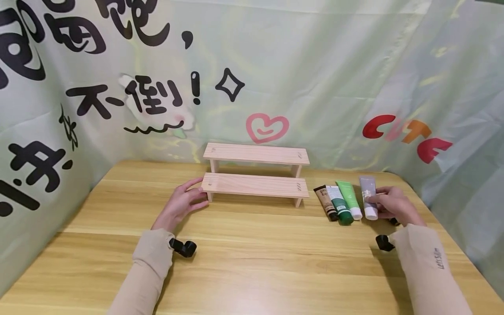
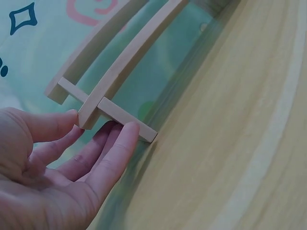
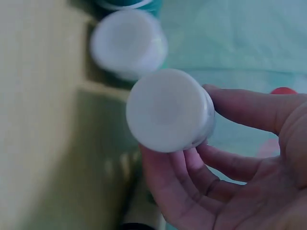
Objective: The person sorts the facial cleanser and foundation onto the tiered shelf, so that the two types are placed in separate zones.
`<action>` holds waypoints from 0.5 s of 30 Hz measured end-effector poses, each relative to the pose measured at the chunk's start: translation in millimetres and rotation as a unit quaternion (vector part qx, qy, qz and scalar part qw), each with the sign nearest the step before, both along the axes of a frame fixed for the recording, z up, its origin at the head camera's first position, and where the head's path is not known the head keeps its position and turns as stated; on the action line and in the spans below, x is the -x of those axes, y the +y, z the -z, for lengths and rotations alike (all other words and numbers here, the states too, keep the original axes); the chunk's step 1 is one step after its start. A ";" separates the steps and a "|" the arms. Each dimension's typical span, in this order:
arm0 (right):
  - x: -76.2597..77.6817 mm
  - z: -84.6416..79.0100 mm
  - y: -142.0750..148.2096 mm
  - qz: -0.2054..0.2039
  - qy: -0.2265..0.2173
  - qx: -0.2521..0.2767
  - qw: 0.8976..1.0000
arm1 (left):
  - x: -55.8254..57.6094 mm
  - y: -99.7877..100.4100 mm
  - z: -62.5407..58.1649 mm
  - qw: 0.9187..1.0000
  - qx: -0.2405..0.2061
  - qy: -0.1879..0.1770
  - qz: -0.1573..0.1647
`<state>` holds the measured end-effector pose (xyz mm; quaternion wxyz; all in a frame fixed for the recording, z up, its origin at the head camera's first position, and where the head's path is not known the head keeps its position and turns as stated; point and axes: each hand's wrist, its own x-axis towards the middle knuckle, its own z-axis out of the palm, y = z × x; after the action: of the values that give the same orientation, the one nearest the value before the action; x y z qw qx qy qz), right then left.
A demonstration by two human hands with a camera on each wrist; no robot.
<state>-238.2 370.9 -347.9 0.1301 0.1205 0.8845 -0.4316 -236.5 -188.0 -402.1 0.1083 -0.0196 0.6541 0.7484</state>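
Observation:
A two-tier wooden stand stands at the back of the table. My left hand is at its left end, holding the end of the lower board lightly, thumb and fingertips around the board end and its leg. On the right, my right hand grips a lavender squeeze tube between thumb and fingers, its white cap towards me. Left of it lie a green tube, a white-and-green tube and a brown tube with a black cap, side by side.
A dark item shows partly under my right hand. Behind the table hangs a printed cloth, with a side fold along the right edge. A black wrist camera sits at the left sleeve, another at the right.

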 end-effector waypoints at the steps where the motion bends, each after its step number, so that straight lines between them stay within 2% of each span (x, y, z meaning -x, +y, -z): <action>1: -0.6 -2.5 0.0 -0.001 0.008 0.009 1.000 | 0.2 0.0 0.0 1.000 0.002 0.001 -0.001; 6: -2.3 -14.3 -4.9 -0.004 0.035 0.036 0.999 | 0.5 2.6 -1.2 1.000 0.007 0.000 -0.013; 15: 3.2 -30.5 -26.5 0.004 0.041 0.073 0.997 | -0.1 6.6 -0.7 0.999 0.024 -0.014 -0.041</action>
<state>-241.4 344.5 -317.4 0.1004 0.0962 0.8550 -0.4997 -236.4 -181.4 -401.4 0.0859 -0.0591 0.6687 0.7362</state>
